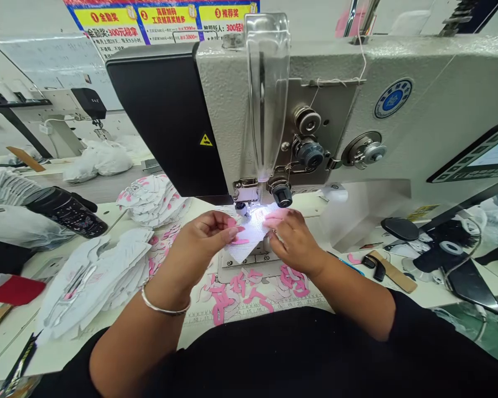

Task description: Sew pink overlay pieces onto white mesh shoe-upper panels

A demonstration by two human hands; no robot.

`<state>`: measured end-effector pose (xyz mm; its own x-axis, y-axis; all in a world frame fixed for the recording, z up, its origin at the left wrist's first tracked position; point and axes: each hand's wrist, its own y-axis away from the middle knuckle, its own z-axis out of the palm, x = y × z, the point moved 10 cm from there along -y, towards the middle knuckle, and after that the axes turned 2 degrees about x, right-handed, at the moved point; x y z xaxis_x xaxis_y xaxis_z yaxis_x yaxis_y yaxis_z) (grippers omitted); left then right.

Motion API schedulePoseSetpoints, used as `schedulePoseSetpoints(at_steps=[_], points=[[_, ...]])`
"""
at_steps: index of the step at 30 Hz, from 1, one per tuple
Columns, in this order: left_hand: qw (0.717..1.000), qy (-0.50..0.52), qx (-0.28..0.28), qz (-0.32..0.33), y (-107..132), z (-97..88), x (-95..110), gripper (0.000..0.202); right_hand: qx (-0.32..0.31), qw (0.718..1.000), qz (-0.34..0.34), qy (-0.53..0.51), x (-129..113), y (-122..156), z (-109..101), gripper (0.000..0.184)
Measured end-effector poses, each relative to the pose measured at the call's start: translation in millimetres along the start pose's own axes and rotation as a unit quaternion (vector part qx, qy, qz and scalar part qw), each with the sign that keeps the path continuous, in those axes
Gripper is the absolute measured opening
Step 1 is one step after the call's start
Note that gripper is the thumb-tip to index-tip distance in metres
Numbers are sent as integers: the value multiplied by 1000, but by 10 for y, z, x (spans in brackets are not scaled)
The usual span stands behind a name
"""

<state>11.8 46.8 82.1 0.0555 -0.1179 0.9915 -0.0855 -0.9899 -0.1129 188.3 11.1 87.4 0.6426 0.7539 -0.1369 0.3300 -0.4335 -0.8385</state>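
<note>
A white mesh-like fabric piece (249,241) with pink patches lies under the lit needle area of a sewing machine (222,110). My left hand (203,240) pinches its left edge between thumb and fingers, close to a pink patch. At the opposite edge my right hand (292,240) is closed on the fabric, its fingertips just right of the needle area. The needle tip itself is lost in the glare. Loose pink cut pieces (219,301) are scattered on the table in front of the machine bed, below both hands.
Stacks of white cut pieces (103,271) and a round pile (151,199) stand on the left, beside a black patterned bottle (66,210). To the right lie a phone (467,276) and a brown strip (392,271). Scissors-like black tool (22,359) rests front left.
</note>
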Motion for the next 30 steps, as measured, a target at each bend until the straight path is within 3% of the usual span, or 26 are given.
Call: schedulePoseSetpoints(at_steps=[3, 7, 10, 14, 21, 30], points=[[998, -64, -7, -7, -70, 127, -71, 28, 12, 1000, 0, -6, 3, 1, 72, 31], [992, -123, -7, -32, -162, 144, -209, 27, 25, 999, 0, -21, 20, 43, 101, 29], [989, -150, 11, -13, -207, 120, -211, 28, 28, 999, 4, -17, 36, 48, 109, 29], [992, -120, 25, -10, -224, 120, -266, 31, 35, 999, -2, -19, 22, 40, 100, 31], [993, -109, -28, -47, -179, 170, -417, 31, 37, 999, -25, -26, -81, 66, 80, 27], [990, -118, -58, -45, -185, 175, -397, 27, 25, 999, -17, -27, -73, 87, 104, 27]])
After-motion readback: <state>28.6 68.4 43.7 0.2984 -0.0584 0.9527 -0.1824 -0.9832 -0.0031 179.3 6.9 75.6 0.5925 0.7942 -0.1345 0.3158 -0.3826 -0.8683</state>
